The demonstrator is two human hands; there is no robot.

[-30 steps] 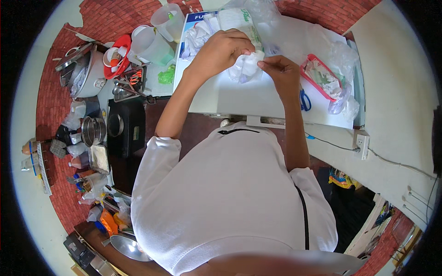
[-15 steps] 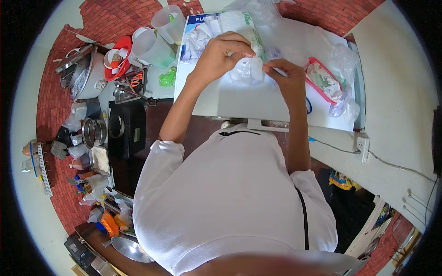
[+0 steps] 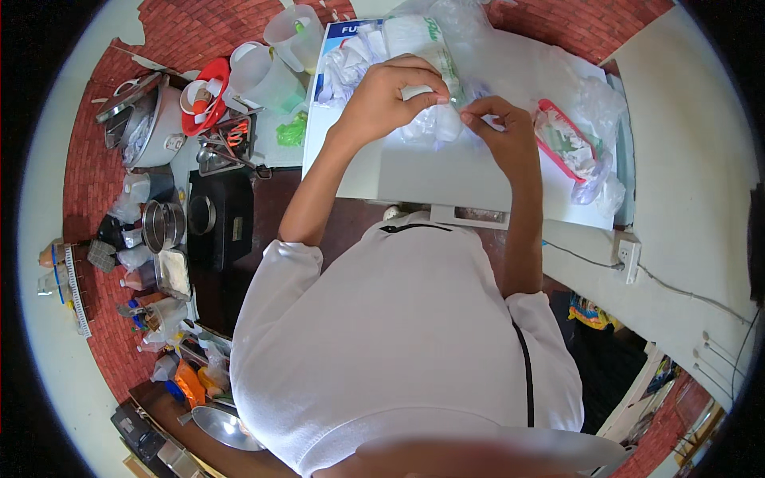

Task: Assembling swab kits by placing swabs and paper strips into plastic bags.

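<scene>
A small clear plastic bag with white contents [image 3: 434, 125] hangs over the white tabletop [image 3: 414, 174]. My left hand [image 3: 398, 94] pinches it near its top, thumb against forefinger. To the right, my right hand [image 3: 506, 131] has thumb and forefinger closed together beside the bag's neck; whatever thin piece they grip is too small to make out. Just beyond the hands lie a white plastic pack with green print [image 3: 416, 44] and a heap of crumpled white bags [image 3: 351, 65].
A red-rimmed basket [image 3: 564, 142] of plastic bags sits on the right of the table. Clear pitchers [image 3: 267, 78], a green plastic bag [image 3: 292, 130] and a large pot [image 3: 159, 127] stand at left. A black stove [image 3: 219, 223] is nearer.
My right hand has drawn slightly to the right, widening the gap between my fingertips. My left hand keeps its pinch on the bag.
</scene>
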